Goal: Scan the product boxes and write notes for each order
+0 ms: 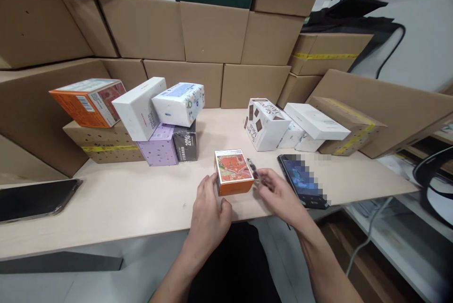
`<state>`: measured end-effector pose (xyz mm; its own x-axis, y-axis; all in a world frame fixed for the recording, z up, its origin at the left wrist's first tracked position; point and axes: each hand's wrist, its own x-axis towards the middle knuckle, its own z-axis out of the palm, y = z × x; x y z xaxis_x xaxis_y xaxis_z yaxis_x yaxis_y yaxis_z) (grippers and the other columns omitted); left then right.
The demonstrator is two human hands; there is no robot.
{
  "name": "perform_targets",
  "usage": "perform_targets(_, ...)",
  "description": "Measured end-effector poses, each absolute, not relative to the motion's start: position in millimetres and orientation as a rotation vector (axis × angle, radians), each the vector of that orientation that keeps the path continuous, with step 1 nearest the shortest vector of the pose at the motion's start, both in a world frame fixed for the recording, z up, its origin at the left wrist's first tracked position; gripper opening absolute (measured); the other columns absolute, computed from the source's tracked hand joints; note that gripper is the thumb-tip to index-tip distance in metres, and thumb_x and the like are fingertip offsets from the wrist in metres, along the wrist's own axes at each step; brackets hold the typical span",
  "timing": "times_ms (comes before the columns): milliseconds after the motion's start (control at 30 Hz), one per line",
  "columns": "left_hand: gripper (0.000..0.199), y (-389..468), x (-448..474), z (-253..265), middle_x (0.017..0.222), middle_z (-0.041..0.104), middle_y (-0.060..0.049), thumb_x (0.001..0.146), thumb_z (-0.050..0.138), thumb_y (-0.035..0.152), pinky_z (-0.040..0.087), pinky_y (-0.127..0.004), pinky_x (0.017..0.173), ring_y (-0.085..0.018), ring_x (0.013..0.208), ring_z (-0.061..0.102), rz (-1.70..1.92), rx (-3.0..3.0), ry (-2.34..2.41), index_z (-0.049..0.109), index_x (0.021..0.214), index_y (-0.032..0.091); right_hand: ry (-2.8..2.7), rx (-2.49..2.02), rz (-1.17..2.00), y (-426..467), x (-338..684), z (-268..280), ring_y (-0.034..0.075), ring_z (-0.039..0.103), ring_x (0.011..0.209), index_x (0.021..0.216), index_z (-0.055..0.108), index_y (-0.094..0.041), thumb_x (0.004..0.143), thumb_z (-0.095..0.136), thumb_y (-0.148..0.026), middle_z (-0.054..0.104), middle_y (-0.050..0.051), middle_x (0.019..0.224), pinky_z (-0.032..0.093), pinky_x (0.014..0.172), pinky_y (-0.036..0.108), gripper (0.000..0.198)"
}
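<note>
A small orange box [234, 171] with a colourful picture on top stands on the table in front of me. My left hand [211, 208] curls against its left side, with the thumb near the front face. Just right of the box, my right hand [279, 194] pinches a small, thin, dark and shiny object [252, 169] whose kind I cannot make out. That object points up and left, close to the box's right edge. Beyond the right hand lies a phone-like device [300, 178] with a lit screen, partly pixelated.
At left, a white box [141, 105], a patterned white box [182, 102] and an orange box [79, 100] sit on others. Right of centre stand a Super Meal box [265, 126] and a flat white box [314, 119]. Stacked cartons [212, 34] line the back; another phone [35, 199] lies left.
</note>
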<state>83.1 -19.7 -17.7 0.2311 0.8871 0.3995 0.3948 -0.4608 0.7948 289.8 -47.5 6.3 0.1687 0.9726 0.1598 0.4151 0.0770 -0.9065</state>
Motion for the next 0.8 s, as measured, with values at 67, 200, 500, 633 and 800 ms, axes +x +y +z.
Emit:
perform_targets(67, 0.070, -20.1, 81.1, -16.9, 0.139, 0.053, -0.012, 0.077, 0.052, 0.005, 0.038, -0.053, 0.114, -0.030, 0.134, 0.047, 1.208, 1.972, 1.065, 0.042, 0.145, 0.022, -1.410, -1.437, 0.770, -49.7, 278.2, 9.3, 0.020, 0.063, 0.099, 0.116, 0.059, -0.020, 0.090, 0.052, -0.031, 0.069, 0.007, 0.111, 0.048, 0.092, 0.034, 0.029)
perform_targets(200, 0.071, -21.9, 71.8, -8.4, 0.126, 0.052, -0.009, 0.084, 0.054, 0.011, 0.044, -0.044, 0.109, -0.025, 0.124, 0.051, 1.251, 1.884, 0.878, 0.038, 0.150, 0.029, -1.360, -1.387, 0.730, -56.2, 266.5, 29.4, 0.020, 0.062, 0.097, 0.116, 0.065, -0.020, 0.095, 0.051, -0.040, 0.068, 0.006, 0.105, 0.048, 0.089, 0.032, 0.033)
perform_targets(500, 0.066, -9.8, 73.2, -9.4, 0.117, 0.052, -0.007, 0.090, 0.056, 0.019, 0.050, -0.038, 0.099, -0.020, 0.110, 0.054, 1.207, 1.905, 0.960, 0.035, 0.152, 0.032, -1.197, -1.363, 0.915, -43.6, 263.0, 31.9, 0.011, 0.038, 0.047, 0.095, 0.066, -0.020, 0.086, 0.058, -0.061, 0.044, -0.006, 0.052, 0.030, 0.044, 0.024, 0.043)
perform_targets(633, 0.064, -5.3, 75.1, -15.4, 0.127, 0.053, -0.009, 0.092, 0.054, 0.020, 0.047, -0.041, 0.105, -0.022, 0.119, 0.055, 1.205, 1.897, 0.965, 0.036, 0.152, 0.031, -1.072, -1.274, 1.081, -42.1, 259.5, 21.4, 0.008, 0.030, 0.044, 0.080, 0.056, -0.021, 0.082, 0.062, -0.065, 0.040, -0.008, 0.050, 0.023, 0.043, 0.022, 0.044)
perform_targets(800, 0.060, -5.5, 74.0, -21.1, 0.151, 0.043, -0.011, 0.093, 0.055, 0.023, 0.035, -0.051, 0.118, -0.028, 0.143, 0.039, 1.195, 1.911, 1.013, 0.038, 0.150, 0.028, -1.068, -1.234, 1.100, -47.3, 256.8, 15.9, 0.010, 0.039, 0.045, 0.088, 0.065, -0.021, 0.082, 0.066, -0.059, 0.047, -0.006, 0.051, 0.036, 0.046, 0.023, 0.039)
